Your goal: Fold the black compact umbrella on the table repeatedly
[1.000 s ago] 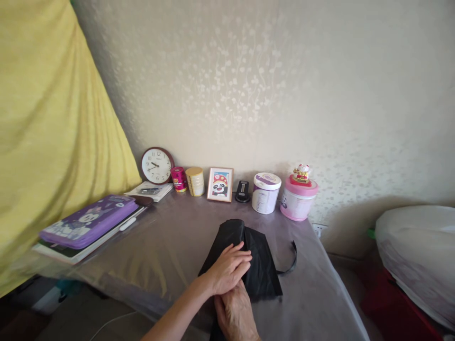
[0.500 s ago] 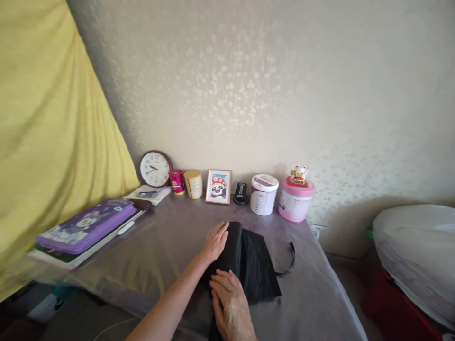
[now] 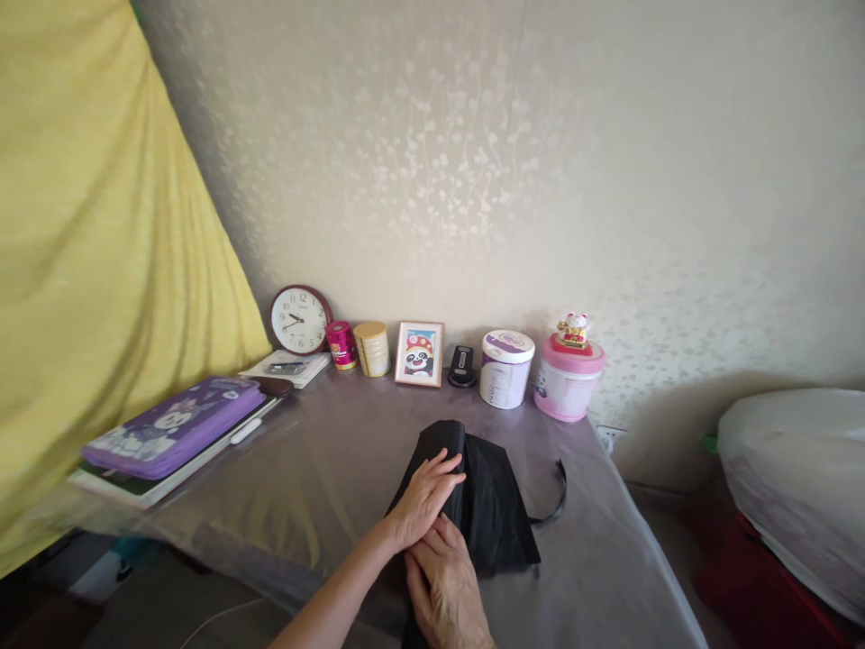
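A folded black cloth (image 3: pixel 496 509) lies near the table's front edge, with a thin strap (image 3: pixel 558 496) sticking out at its right. It looks like smooth fabric; its exact kind I cannot make out. Across the upper fold rests my left hand (image 3: pixel 427 496), open, its fingers stretched out and slightly spread. My right hand (image 3: pixel 446 577) lies just below it on the cloth's near part, fingers laid along the fabric and thumb apart. The left hand partly covers the right fingertips, and both hands hide the near left of the cloth.
Along the wall stand a clock (image 3: pixel 301 320), a pink can (image 3: pixel 341 345), a yellow-lidded jar (image 3: pixel 372 350), a panda picture frame (image 3: pixel 419 353), a small black device (image 3: pixel 462 367) and two tubs (image 3: pixel 505 371). A purple case (image 3: pixel 176 425) sits at left on the grey table (image 3: pixel 324 451).
My left hand has slid right and nearer along the black cloth, from its upper left edge to beside my right hand. My right hand has barely moved; the view shifted slightly.
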A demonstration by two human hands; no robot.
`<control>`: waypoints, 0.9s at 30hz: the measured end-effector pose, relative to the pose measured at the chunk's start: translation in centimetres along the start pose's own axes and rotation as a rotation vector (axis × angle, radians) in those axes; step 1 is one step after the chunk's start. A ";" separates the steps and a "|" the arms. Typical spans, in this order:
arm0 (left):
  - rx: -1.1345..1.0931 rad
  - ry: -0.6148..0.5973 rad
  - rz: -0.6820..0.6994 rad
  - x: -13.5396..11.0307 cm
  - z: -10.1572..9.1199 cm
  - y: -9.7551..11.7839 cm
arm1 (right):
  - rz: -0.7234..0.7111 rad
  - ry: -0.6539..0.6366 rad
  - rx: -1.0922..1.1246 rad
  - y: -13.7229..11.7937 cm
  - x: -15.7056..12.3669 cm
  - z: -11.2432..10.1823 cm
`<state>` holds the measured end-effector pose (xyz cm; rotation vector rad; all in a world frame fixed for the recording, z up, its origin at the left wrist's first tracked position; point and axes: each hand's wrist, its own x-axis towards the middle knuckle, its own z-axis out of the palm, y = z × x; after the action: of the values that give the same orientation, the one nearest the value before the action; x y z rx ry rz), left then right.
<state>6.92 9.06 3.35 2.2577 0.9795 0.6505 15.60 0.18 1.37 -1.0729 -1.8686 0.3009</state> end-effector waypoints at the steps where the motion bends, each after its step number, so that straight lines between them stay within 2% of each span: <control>1: -0.011 -0.003 -0.004 -0.2 -0.1 -0.3 | -0.005 0.004 0.001 0.0 0.0 0.1; 6: -0.128 -0.004 -0.002 -1.4 0.0 -1.2 | -0.012 -0.033 0.036 -0.3 -0.4 -0.4; 9: -0.167 0.029 -0.036 -2.3 0.5 -1.0 | 0.092 -0.055 0.152 -0.4 -0.7 -2.1; 11: -0.145 0.066 -0.076 -2.9 1.0 -0.7 | 0.227 0.017 0.189 0.4 -0.7 -3.6; 13: -0.077 0.103 -0.093 -3.5 1.6 -0.4 | 0.342 0.156 0.122 2.1 -0.7 -5.4; 17: 0.066 0.159 -0.083 -4.5 2.8 0.1 | 0.422 0.352 -0.131 6.7 -0.8 -7.9; 21: 0.110 0.203 -0.086 -4.9 3.4 0.0 | 0.542 0.408 -0.213 9.6 -1.4 -8.2; 27: 0.118 0.206 -0.087 -5.0 3.4 -0.1 | 0.694 0.483 -0.054 9.8 -2.1 -7.6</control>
<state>5.95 4.16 -0.16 2.2668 1.2378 0.8189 27.60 2.66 -1.65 -1.6456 -1.0441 0.3455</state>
